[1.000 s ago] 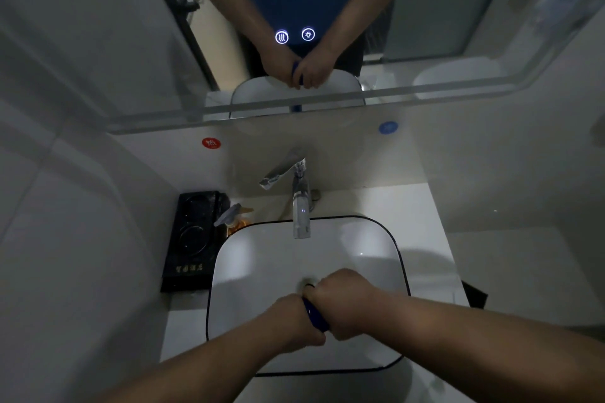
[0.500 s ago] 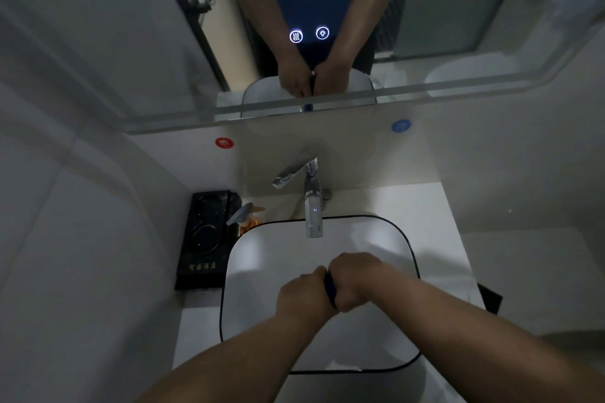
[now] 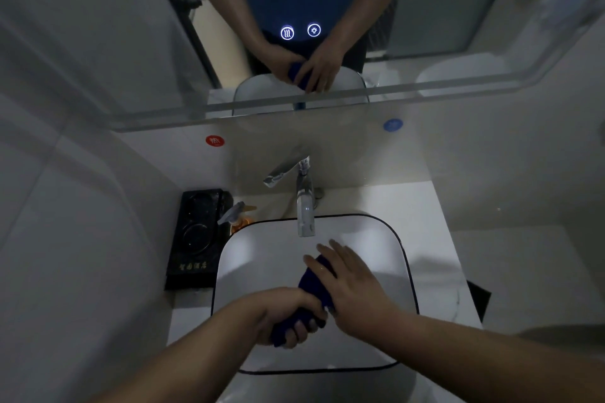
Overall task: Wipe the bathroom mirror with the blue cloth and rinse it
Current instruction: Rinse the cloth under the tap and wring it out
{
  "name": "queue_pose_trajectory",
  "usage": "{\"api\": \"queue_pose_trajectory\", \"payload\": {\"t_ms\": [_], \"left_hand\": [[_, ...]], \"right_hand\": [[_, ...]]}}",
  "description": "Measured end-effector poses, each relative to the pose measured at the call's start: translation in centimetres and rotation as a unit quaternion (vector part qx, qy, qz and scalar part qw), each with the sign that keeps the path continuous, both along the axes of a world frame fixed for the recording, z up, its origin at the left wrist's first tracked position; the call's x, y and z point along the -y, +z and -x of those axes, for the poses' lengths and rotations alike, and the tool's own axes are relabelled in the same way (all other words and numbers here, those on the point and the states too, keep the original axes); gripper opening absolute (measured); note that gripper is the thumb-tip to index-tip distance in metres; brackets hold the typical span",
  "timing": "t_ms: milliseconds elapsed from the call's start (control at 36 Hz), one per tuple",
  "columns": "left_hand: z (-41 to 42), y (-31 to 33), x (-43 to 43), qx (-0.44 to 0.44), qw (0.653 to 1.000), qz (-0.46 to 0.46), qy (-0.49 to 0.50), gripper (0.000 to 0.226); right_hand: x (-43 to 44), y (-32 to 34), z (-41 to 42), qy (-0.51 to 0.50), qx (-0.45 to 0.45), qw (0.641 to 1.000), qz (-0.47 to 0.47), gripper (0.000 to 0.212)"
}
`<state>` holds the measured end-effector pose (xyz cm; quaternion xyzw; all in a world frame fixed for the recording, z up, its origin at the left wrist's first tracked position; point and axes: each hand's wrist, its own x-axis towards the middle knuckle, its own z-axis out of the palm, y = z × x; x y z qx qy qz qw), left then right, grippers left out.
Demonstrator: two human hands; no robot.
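The blue cloth (image 3: 312, 283) is rolled into a thick twist above the white sink basin (image 3: 262, 258). My left hand (image 3: 288, 314) grips its near end, fingers curled round it. My right hand (image 3: 352, 285) lies over the far end with its fingers stretched out flat toward the chrome faucet (image 3: 305, 206). The cloth's middle is hidden under my right palm. The bathroom mirror (image 3: 98, 26) hangs above and reflects both hands and the cloth.
A black tray (image 3: 193, 239) stands on the counter left of the basin, with an orange pump bottle (image 3: 240, 217) beside it. Red (image 3: 215, 141) and blue (image 3: 393, 125) round stickers sit on the wall under the mirror. Two lit touch icons (image 3: 300, 31) glow on the glass.
Both hands were clenched tight together on the cloth. Now my right hand has uncurled and slid toward the faucet, and more of the blue cloth shows between the hands.
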<state>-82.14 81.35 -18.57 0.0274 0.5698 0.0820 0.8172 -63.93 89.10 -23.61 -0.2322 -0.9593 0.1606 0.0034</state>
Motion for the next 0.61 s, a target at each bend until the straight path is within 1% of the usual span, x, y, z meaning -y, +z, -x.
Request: {"api": "queue_pose_trajectory", "payload": {"t_ms": [28,56,83,111,139,194,250,333,389,444,500,583,611], "left_hand": [[-0.2,0.0,0.2,0.051,0.998,0.026,0.017,0.015],[-0.4,0.2,0.3,0.093,0.994,0.042,0.029,0.015],[-0.7,0.3,0.4,0.118,0.991,0.049,0.033,0.016],[-0.9,0.3,0.5,0.126,0.991,0.045,0.028,0.017],[-1.2,0.6,0.6,0.120,0.992,0.034,0.011,0.019],[-1.9,1.4,0.8,0.075,0.996,-0.005,-0.051,0.024],[-2.6,2.1,0.8,0.000,0.991,-0.072,-0.115,0.029],[-3.1,2.4,0.9,-0.118,0.964,-0.173,-0.163,0.043],[-3.2,2.2,1.0,-0.191,0.950,-0.209,-0.135,0.051],[-3.4,2.1,1.1,-0.260,0.938,-0.223,-0.060,0.058],[-3.6,1.9,0.9,-0.295,0.928,-0.225,0.024,0.069],[-3.5,2.1,0.3,-0.339,0.912,-0.221,0.071,0.095],[-3.3,2.1,0.1,-0.352,0.904,-0.230,0.076,0.099]], "right_hand": [[-0.5,0.0,0.1,0.012,-0.021,1.000,-0.012,0.091],[-1.0,0.1,0.3,0.028,-0.050,0.998,-0.011,0.078],[-1.5,0.3,0.5,0.048,-0.075,0.996,0.002,0.063],[-2.0,0.6,0.7,0.073,-0.082,0.994,0.023,0.051],[-2.5,1.2,0.9,0.095,-0.065,0.992,0.053,0.044],[-3.0,2.7,1.0,0.133,0.026,0.985,0.109,0.045],[-3.2,3.6,0.8,0.158,0.092,0.976,0.116,0.053],[-3.0,4.3,0.9,0.146,0.104,0.979,0.097,0.057],[-3.2,4.4,1.2,0.123,0.098,0.981,0.109,0.051],[-3.7,4.9,1.9,0.087,0.092,0.984,0.129,0.041],[-3.9,5.4,2.6,0.047,0.078,0.986,0.139,0.036],[-3.6,6.0,3.4,-0.010,0.078,0.982,0.171,0.044],[-3.3,5.9,3.7,-0.025,0.084,0.980,0.179,0.048]]}}
